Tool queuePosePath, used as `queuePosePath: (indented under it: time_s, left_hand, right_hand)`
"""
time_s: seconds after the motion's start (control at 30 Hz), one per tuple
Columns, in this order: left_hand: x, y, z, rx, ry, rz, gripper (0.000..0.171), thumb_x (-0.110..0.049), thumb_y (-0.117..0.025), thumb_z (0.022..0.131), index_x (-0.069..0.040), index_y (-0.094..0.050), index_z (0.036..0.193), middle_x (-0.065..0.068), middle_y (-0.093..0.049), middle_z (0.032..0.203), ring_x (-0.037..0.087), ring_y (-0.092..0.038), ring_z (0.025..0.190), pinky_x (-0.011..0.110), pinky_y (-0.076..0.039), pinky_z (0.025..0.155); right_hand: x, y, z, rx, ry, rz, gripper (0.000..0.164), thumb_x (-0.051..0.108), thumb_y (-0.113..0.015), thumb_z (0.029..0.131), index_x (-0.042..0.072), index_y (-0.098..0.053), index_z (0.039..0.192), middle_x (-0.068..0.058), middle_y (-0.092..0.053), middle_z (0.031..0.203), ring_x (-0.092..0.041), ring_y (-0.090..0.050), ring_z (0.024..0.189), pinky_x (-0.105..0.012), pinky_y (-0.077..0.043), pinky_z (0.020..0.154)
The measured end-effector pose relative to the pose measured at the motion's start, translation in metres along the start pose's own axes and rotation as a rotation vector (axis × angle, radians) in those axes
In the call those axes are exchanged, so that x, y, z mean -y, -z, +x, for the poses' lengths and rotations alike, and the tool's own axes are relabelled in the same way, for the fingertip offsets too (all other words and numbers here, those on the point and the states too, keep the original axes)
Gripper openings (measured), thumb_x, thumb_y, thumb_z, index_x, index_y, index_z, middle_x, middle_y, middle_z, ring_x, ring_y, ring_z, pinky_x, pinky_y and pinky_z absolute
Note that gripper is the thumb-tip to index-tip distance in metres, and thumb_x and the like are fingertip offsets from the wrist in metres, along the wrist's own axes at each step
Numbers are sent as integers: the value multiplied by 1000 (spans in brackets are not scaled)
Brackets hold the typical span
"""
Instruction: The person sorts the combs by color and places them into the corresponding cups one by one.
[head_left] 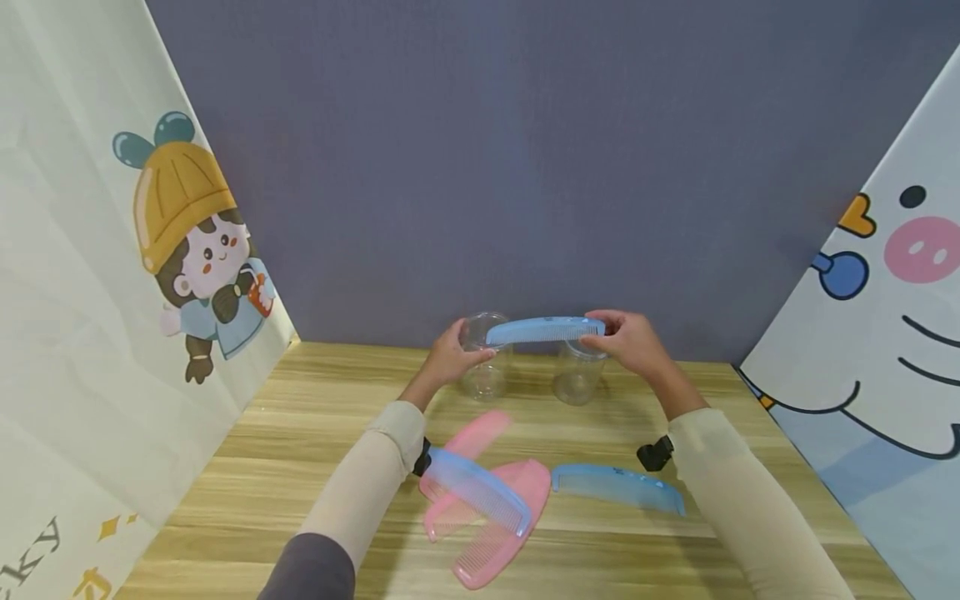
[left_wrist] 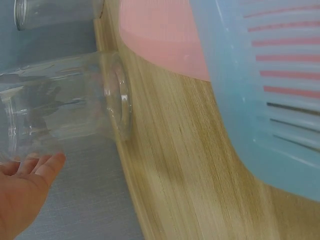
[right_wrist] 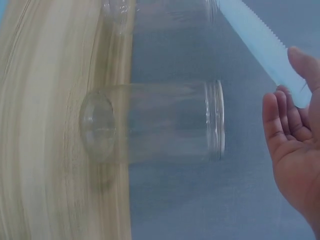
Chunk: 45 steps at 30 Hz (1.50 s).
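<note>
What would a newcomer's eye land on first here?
Probably the raised blue comb, held by the right hand near the jar tops, while the left hand holds the left clear jar. Next, the overlapping pink combs on the wooden table below. The yellow-hatted cartoon figure on the left panel also stands out.

From afar, I looked into what seemed a staged booth: wood-grain tabletop (head_left: 322, 396), plain grey backdrop (head_left: 487, 167), cartoon-printed sheets (head_left: 82, 267) flanking both sides.
</note>
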<state>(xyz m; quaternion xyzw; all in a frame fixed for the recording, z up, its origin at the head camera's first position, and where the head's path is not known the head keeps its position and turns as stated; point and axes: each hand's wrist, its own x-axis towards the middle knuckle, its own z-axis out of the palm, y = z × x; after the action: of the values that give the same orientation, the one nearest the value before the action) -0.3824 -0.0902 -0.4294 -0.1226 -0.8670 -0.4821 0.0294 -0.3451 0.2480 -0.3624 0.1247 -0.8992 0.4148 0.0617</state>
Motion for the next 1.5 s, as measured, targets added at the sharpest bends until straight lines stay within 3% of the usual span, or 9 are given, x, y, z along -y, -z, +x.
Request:
queuePosePath:
  time_s: [0.17, 0.53, 0.83, 1.0, 1.27, 1.5]
  left_hand:
    - [1, 0, 1, 5, -1, 6, 104, -49, -83, 82, -6, -28, 160, 17, -43, 159, 38, -45, 144, 49, -37, 122]
    - [1, 0, -2, 10, -2, 7, 103, -47, -82, 83, -4, -28, 159, 18, -42, 159, 39, -44, 145, 50, -37, 121]
    - [2, -1, 0, 20, -3, 19, 105, -50, -81, 84, -5, -26, 160, 18, -41, 160, 39, -44, 145, 50, -38, 121]
    - [2, -1, 1, 9, -9, 22, 105, -51, -81, 83, -5, -27, 160, 18, -42, 159, 39, -45, 144, 50, -39, 120]
    - [2, -1, 1, 8, -4, 6, 103, -50, -82, 83, -6, -29, 160, 19, -41, 160, 40, -45, 144, 50, -40, 119]
    - [2, 0, 1, 6, -10, 16, 103, -50, -81, 83, -6, -28, 160, 18, -42, 159, 39, -45, 143, 50, -41, 119]
  right_hand:
    - [6, -4, 5, 9, -1, 35, 54, 33, -76, 93, 9, -62, 139, -1, -47, 73, -13, -38, 62, -30, -37, 52]
    - [17, -19, 12, -31, 10, 97, 64, 42, -75, 92, 11, -57, 145, -7, -56, 88, -19, -48, 75, -31, -45, 64]
    - [18, -28, 20, -52, 29, 211, 66, 37, -73, 95, 7, -51, 149, -14, -64, 123, -5, -62, 97, -13, -53, 77]
    - [15, -29, 18, -53, 53, 165, 63, 35, -68, 98, 4, -48, 150, -18, -65, 128, -6, -62, 99, -11, -52, 79]
    - [6, -31, 4, -15, 82, 33, 58, 33, -67, 100, 4, -51, 148, -18, -67, 128, -28, -65, 110, -22, -55, 84]
    - [2, -37, -8, 39, 98, -22, 52, 33, -69, 98, 7, -57, 142, -13, -69, 122, -28, -67, 107, -38, -59, 87]
